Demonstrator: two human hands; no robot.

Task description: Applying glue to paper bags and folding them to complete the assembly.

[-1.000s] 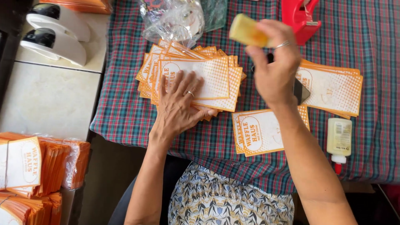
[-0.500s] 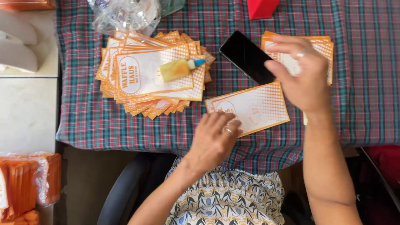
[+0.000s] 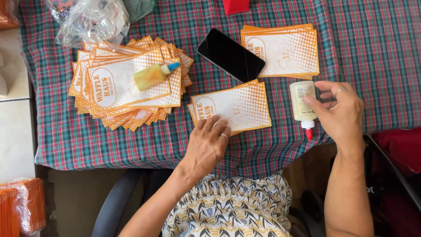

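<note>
My left hand point(image 3: 209, 145) rests flat on the near corner of a small stack of orange-and-white paper bags point(image 3: 232, 106) in the middle of the plaid tablecloth point(image 3: 109, 140). My right hand point(image 3: 340, 112) touches a white glue bottle with a red tip point(image 3: 302, 103) lying on the cloth, fingers curled around its side. A small yellow bottle with a blue tip point(image 3: 153, 75) lies on the big fanned pile of bags point(image 3: 127, 83) at left.
A black phone point(image 3: 230, 55) lies between the piles. Another neat stack of bags point(image 3: 283, 50) sits at the back right. A crumpled plastic bag point(image 3: 94, 19) is at the back left, a red object point(image 3: 236, 5) at the far edge. Wrapped orange packs point(image 3: 22, 210) lie low at left.
My right hand set the yellow bottle on the fanned pile, then moved right to the white glue bottle. My left hand shifted from the fanned pile to the middle stack.
</note>
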